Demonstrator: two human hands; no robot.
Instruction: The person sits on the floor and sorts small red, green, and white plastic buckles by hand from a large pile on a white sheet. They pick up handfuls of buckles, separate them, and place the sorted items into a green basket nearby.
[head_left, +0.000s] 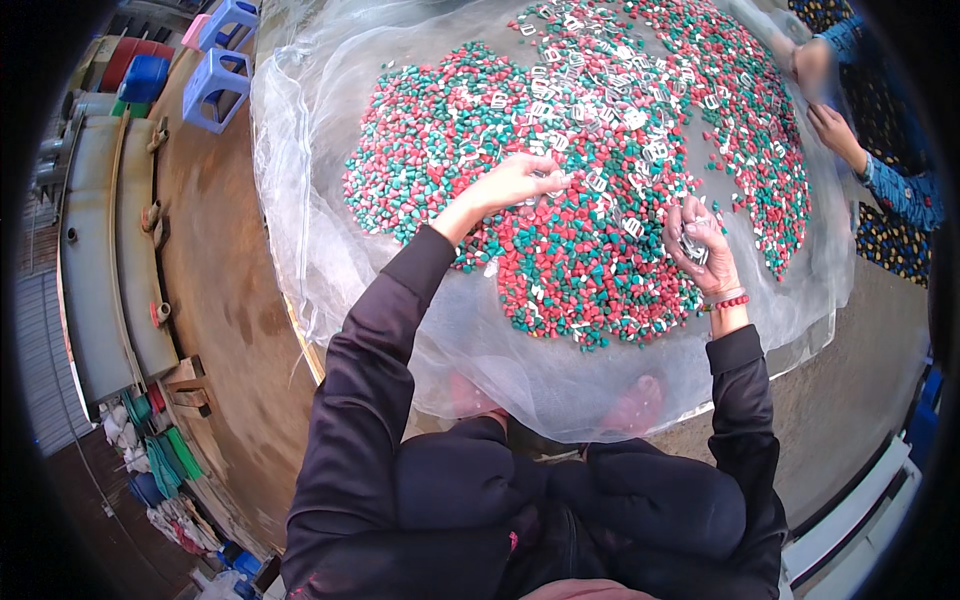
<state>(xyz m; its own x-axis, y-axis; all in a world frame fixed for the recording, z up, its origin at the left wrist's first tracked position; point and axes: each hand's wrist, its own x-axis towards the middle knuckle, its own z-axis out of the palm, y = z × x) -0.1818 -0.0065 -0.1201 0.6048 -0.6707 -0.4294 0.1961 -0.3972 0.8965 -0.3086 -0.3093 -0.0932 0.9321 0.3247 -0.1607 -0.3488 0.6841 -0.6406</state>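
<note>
Red, green and white pellets (590,285) lie heaped on a translucent mesh sheet (310,190). White plastic buckle-like pieces (633,228) are scattered among them, thickest toward the far middle. My left hand (515,184) reaches over the heap from the left with its fingertips pinched together; a whitish piece seems to be between them, too small to name surely. On the right, palm up, my right hand (705,245) curls around several of the white buckle-like pieces. A red bead bracelet (727,303) circles that wrist.
At the far right a co-worker's hand (838,138) in a blue patterned sleeve rests by the heap's edge. Blue plastic stools (216,90) stand at the far left on a brown floor. Beyond them is a long metal trough (110,250). My knees are under the sheet's near edge.
</note>
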